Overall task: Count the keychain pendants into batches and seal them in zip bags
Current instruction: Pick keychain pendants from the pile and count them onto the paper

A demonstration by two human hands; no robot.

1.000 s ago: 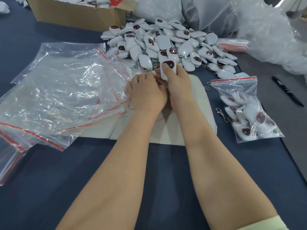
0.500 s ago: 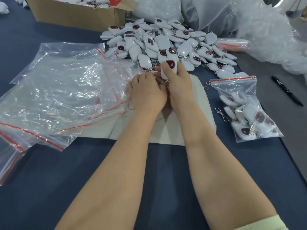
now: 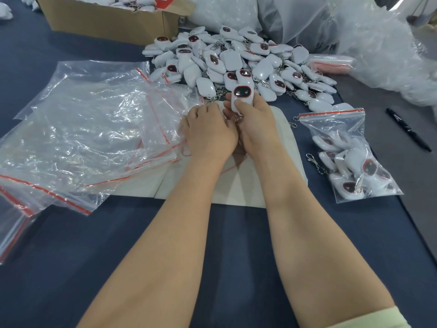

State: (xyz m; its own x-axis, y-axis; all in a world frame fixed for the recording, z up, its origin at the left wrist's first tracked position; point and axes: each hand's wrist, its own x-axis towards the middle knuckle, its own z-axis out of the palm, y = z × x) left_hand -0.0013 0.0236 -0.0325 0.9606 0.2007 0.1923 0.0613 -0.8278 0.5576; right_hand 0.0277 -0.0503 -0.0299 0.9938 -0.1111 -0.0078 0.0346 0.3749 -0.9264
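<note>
A heap of white keychain pendants (image 3: 238, 60) with dark red faces lies at the back centre of the blue table. My right hand (image 3: 256, 125) pinches one pendant (image 3: 241, 95) upright at the heap's near edge, thumb on its front. My left hand (image 3: 209, 131) lies pressed against the right, fingers curled over something hidden beneath it. A sealed zip bag (image 3: 347, 152) filled with pendants lies to the right. Several flat clear zip bags (image 3: 89, 129) with red strips are spread on the left.
A white sheet (image 3: 238, 185) lies under my hands. A cardboard box (image 3: 111, 20) with more pendants stands at the back left. Bubble wrap and plastic (image 3: 354, 31) pile up at the back right. A black marker (image 3: 408, 129) lies near the right edge.
My right hand has shifted its hold on the pendant, the thumb now lying on its front. Both hands have stayed in place.
</note>
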